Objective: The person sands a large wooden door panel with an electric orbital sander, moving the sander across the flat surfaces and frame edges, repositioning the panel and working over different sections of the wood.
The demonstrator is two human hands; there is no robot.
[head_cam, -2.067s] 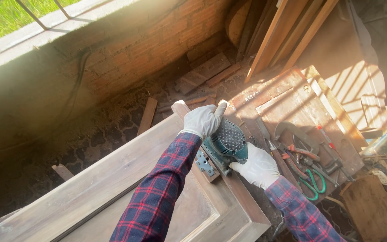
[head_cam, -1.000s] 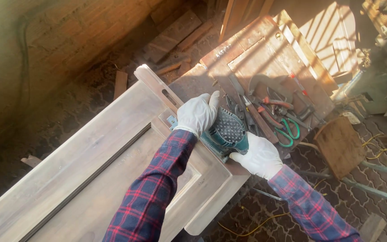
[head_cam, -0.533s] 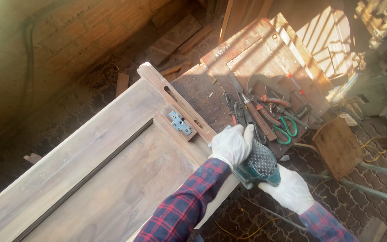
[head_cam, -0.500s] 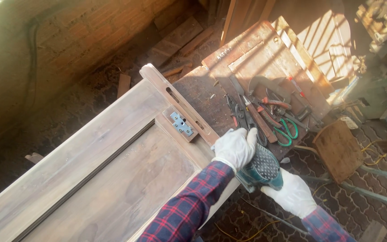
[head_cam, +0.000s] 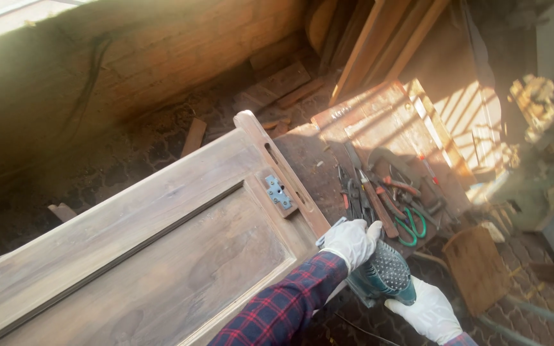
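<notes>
While both gloved hands grip the green sander (head_cam: 383, 279), left hand (head_cam: 351, 242) on top, right hand (head_cam: 428, 313) behind, it meets the door (head_cam: 161, 243) at its end edge near the corner.

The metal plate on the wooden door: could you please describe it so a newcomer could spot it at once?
Start at the large wooden door lying flat. Follow its right-hand edge rail, with its cut slots, to the small silvery metal plate beside the sunken panel. It is the only shiny fitting on the wood.
</notes>
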